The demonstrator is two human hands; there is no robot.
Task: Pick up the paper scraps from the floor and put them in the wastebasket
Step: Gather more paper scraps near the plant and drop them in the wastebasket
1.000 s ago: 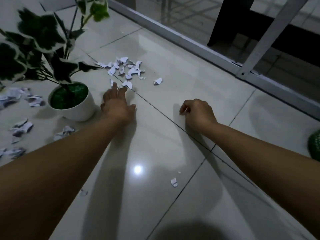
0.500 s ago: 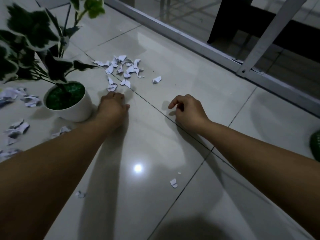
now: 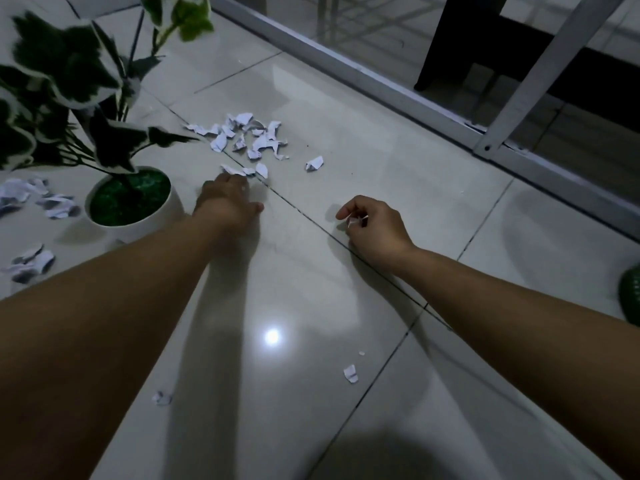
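Comparing with half a second back, we find our left hand [image 3: 227, 199] has crept forward along the floor [image 3: 381, 174], its fingertips now touching the nearest of the paper scraps [image 3: 232, 169]; the fingers are bent down out of sight, so we cannot tell whether they grip anything. Our right hand [image 3: 372, 225] has changed little in place, yet now a small white scrap [image 3: 353, 221] shows pinched between its curled fingers and thumb. Going by size, we count one potted plant [image 3: 86, 109] in one white pot [image 3: 138, 216] at the left, beside the left forearm, and one dark green object [image 3: 631, 292] cut off at the right edge. The main pile [image 3: 249, 136] lies beyond the left hand, too jumbled for a sure count, with one stray scrap [image 3: 314, 163] just to its right. Left of the pot lie two more clusters [image 3: 38, 199] [image 3: 29, 263]. Nearer us lie two loose bits [image 3: 350, 373] [image 3: 162, 397], well apart.
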